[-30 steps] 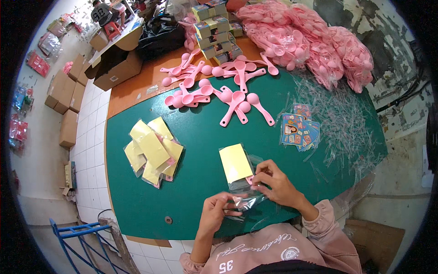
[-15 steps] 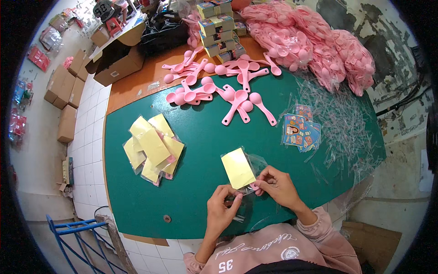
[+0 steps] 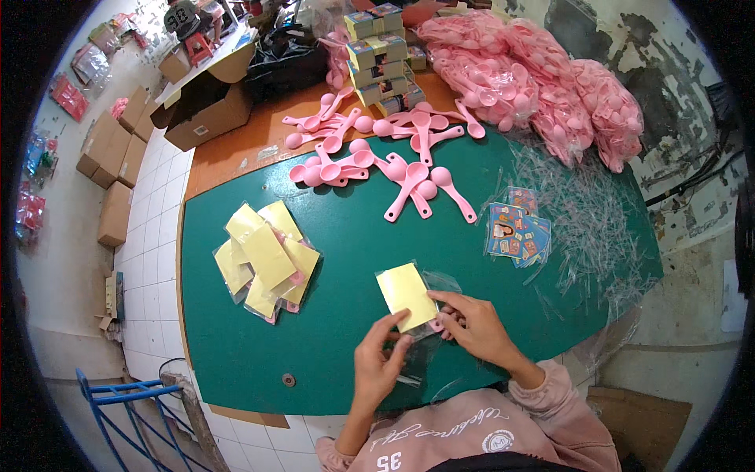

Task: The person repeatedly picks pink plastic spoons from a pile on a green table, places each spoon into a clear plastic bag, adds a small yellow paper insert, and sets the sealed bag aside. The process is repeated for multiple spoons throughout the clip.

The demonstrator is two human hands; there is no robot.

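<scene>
Between my hands, near the front of the green table, lies a clear plastic bag holding a yellow card (image 3: pixel 403 293) and a pink spoon (image 3: pixel 435 324), whose handle end shows at the lower right corner. My left hand (image 3: pixel 380 358) is closed on the bag's lower left corner, index finger on the card and thumb at the bottom edge. From the right, my right hand (image 3: pixel 472 324) pinches the bag beside the spoon's end, its index finger over the card's edge. Loose clear plastic hangs below the card. The rest of the spoon is hidden.
Filled bags with yellow cards (image 3: pixel 267 256) are heaped at left. Loose pink spoons (image 3: pixel 409 189) lie farther back, before stacked card bundles (image 3: pixel 377 55) and big bags of spoons (image 3: pixel 543 86). Blue printed cards (image 3: pixel 515 232) and scattered clear plastic sleeves (image 3: pixel 590 228) lie at right.
My left fingers have moved up from the bag's lower edge onto the yellow card. My right index finger has stretched over the card's right edge. The bag has shifted slightly left.
</scene>
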